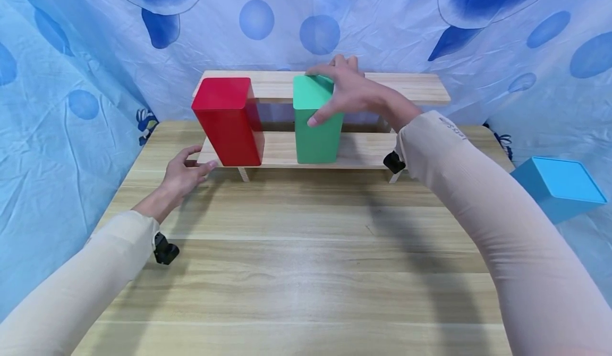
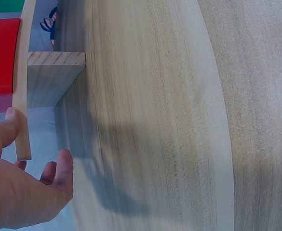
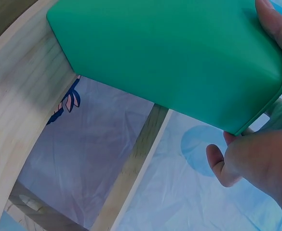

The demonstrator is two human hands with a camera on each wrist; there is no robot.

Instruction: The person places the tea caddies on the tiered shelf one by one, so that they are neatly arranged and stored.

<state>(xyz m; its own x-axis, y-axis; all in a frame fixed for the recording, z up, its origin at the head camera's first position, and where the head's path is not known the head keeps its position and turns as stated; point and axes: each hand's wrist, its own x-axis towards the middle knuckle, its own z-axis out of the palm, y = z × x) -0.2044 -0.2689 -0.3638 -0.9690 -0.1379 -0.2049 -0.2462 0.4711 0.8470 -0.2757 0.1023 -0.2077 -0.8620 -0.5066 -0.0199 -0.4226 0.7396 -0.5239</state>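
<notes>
In the head view my right hand (image 1: 349, 87) holds a tall green box (image 1: 317, 133) by its top, with the thumb on the front face and the fingers over the far side. The box's lower end meets the lower board of a two-tier wooden shelf (image 1: 368, 149); the right wrist view shows the green box (image 3: 169, 57) against the board. A tall red box (image 1: 229, 127) stands left of it on that board. My left hand (image 1: 184, 175) is at the board's left end. In the left wrist view its thumb touches the board (image 2: 22, 96), while loosely bent fingers lie below, apart from it.
The shelf stands at the back of a wooden table (image 1: 296, 260). Past the table's right edge is a blue box (image 1: 564, 186), partly behind my right sleeve. A blue patterned cloth (image 1: 282, 0) hangs behind and at both sides.
</notes>
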